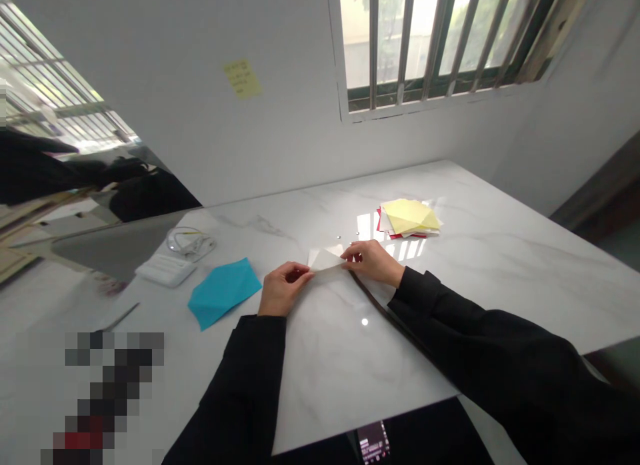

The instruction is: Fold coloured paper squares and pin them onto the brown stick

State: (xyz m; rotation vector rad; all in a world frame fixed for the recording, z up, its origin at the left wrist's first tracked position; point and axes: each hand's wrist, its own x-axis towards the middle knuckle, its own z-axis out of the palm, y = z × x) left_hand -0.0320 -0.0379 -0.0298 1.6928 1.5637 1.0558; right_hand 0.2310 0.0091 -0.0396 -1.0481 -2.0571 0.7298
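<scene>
A sheet of cream-white paper (327, 260) with folded, pointed flaps is held just above or against the marble-patterned table (330, 358). My left hand (284, 286) pinches its left corner between thumb and fingers. At the right corner, the fingertips of my right hand (373, 261) are closed on the same paper. Two tiny shiny bits (339, 237) lie just beyond it. To the left of my left hand rests a creased piece of blue paper (225, 293).
A stack of yellow, white and red papers (410, 217) lies at the back right. On the left are a white box-like object (166, 269), a coiled white cable (187, 243) and a thin dark pen-like object (121, 316). A phone (373, 442) shows below the table's front edge.
</scene>
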